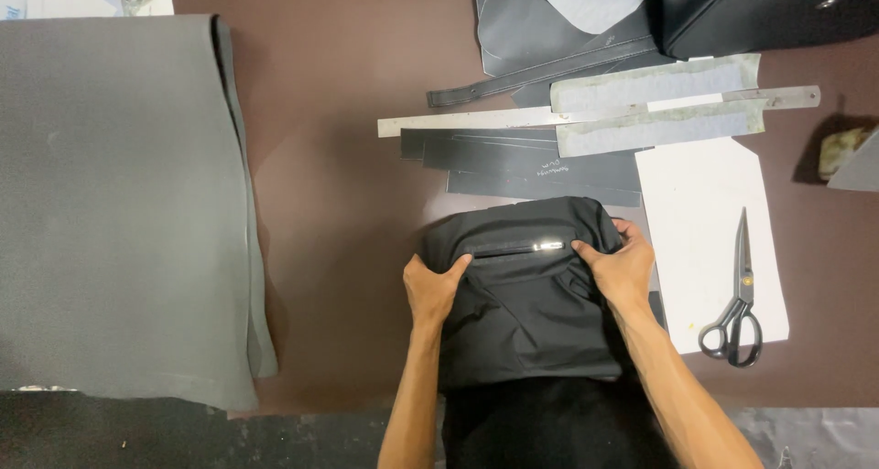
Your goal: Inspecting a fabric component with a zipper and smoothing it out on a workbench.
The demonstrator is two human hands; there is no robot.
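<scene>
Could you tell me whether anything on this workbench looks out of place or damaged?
Nothing stands out. Both hands, left hand and right hand, grip the black bag; the scissors lie closed on a white sheet.

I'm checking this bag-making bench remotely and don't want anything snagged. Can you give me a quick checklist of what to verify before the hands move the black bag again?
1. Left hand on the bag: ok, it grips the left edge beside the zipper.
2. Right hand on the bag: ok, it grips the right edge.
3. Zipper shut: cannot tell, the view is too small to show.
4. Scissors clear of the hands: ok, they lie closed on the white sheet, apart from the right hand.
5. Ruler clear of the bag: ok, it lies farther up the table.
6. Dark strips free of the bag: not ok, the bag overlaps their near edge.
</scene>
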